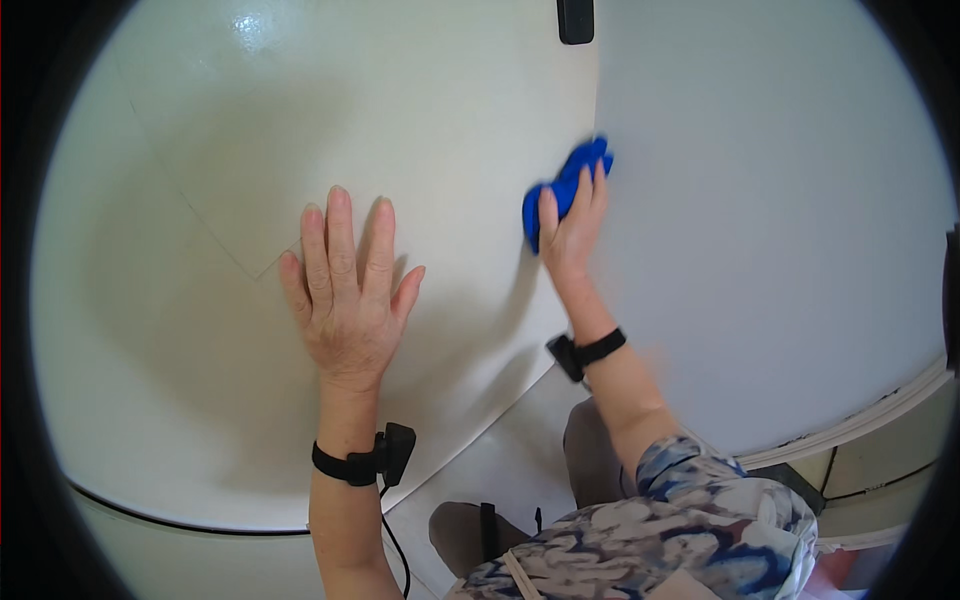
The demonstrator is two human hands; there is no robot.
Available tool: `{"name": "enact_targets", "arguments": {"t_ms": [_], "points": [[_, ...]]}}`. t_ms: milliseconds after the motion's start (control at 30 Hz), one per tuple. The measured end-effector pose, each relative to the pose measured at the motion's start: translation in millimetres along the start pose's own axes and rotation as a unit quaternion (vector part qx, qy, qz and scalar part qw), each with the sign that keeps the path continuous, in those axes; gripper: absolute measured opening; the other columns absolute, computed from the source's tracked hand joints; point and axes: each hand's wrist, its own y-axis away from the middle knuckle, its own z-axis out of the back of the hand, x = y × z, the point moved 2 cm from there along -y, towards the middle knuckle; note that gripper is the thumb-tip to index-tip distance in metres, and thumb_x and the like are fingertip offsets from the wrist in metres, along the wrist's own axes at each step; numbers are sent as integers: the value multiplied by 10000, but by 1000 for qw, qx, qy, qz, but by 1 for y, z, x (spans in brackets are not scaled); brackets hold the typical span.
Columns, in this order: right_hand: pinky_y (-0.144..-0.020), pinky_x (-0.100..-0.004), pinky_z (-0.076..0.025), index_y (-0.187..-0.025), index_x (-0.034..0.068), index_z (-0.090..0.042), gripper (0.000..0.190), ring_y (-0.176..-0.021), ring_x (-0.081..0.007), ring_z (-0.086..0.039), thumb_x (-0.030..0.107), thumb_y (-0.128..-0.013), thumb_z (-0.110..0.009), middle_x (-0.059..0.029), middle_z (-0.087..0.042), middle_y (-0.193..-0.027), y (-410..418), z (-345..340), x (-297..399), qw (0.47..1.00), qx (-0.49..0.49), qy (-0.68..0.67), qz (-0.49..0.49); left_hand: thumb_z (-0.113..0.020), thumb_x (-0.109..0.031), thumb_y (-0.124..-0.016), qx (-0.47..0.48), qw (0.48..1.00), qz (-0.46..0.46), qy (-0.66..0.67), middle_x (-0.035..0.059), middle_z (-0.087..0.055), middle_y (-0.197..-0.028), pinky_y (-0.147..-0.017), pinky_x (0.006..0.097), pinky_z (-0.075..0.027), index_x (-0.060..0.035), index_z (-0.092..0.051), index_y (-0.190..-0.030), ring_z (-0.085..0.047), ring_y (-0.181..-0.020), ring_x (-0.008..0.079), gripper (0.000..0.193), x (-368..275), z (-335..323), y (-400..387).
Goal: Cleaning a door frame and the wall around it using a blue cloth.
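My left hand (349, 300) lies flat with its fingers spread on a smooth off-white panel (450, 112), holding nothing. My right hand (574, 221) grips a crumpled blue cloth (568, 180) and presses it against the panel near its right edge, where it meets a greyish surface (750, 225). Part of the cloth is hidden under the fingers. Each wrist wears a black strap with a small black device.
A black handle-like fitting (576, 21) sits at the top by the panel's edge. A pale tiled floor (480, 450) shows below. White trim (847, 442) curves at the lower right, and a dark object (951, 300) stands at the right rim.
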Motion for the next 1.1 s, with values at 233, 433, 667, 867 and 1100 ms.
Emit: {"name": "enact_targets", "arguments": {"t_ms": [233,433,667,867,1100], "points": [[-1078,-489,-271,-1328,-120,-368,636,-1282,-464,-322,341,-926,-540,-346,-312,-1397,118,-13,-19,918,76,16,-389,-736,-371,-731,37,999,22,12,93,-403,-1468,-1116,465,-223,-215,-533,-1341,-348,-1363,274,661,12,-7,-20],[-1036,-550,-304,-1280,-104,-423,619,-1248,-518,-324,318,-876,-627,-372,-266,-1411,124,-16,65,967,139,30,-211,-729,-386,-734,56,998,31,19,77,-398,-1473,-1113,459,-222,-232,-523,-1352,-345,-1366,267,669,12,-20,-23],[-1027,-560,-327,-1170,-1,-559,750,-1244,-489,-378,314,-552,-844,-315,-344,-1397,75,-23,83,965,136,-143,173,-742,-369,-722,67,996,48,21,59,-400,-1474,-1111,461,-229,-243,-522,-1353,-350,-1363,263,680,14,-27,-6],[-1071,-483,-291,-1267,-97,-442,574,-1264,-463,-346,299,-886,-606,-331,-335,-1391,74,-32,-15,975,36,-24,-219,-761,-362,-700,39,997,42,55,56,-405,-1471,-1113,448,-227,-250,-530,-1346,-356,-1361,256,696,7,-38,1],[-1057,-494,-307,-1238,-65,-483,637,-1254,-484,-345,284,-764,-728,-327,-317,-1407,71,-30,51,992,98,-32,68,-754,-370,-709,63,996,52,37,48,-411,-1468,-1116,432,-217,-254,-539,-1338,-358,-1358,248,675,15,-43,11]]}}
